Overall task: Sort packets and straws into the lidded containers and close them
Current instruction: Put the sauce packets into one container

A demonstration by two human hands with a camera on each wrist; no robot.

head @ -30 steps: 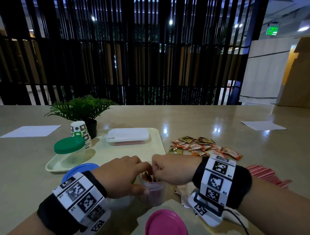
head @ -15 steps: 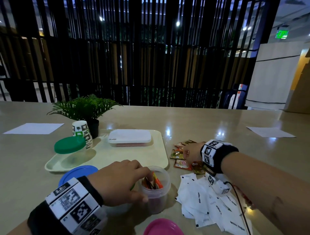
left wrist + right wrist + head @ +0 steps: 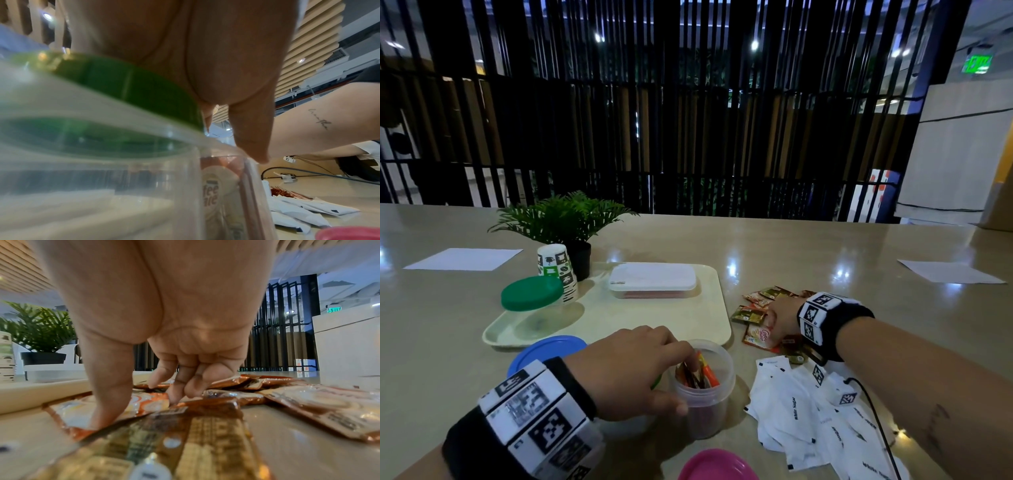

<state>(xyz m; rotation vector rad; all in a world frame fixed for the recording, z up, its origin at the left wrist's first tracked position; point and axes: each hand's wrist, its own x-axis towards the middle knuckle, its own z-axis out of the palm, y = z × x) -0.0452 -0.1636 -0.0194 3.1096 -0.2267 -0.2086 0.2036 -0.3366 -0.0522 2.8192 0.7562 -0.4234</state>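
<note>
Right hand (image 3: 780, 320) has left the clear jar (image 3: 703, 387) and now sits on the coffee packets (image 3: 751, 313) right of it, thumb and fingers closing on one. Left hand (image 3: 626, 373) still grips the jar's rim. Next load coming.

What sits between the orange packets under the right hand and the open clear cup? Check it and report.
Nothing visible blocks the way. The right hand presses on the orange packets, and only bare table lies between them and the clear cup. The cup's mouth has no lid, though the left hand grips its rim.
</note>
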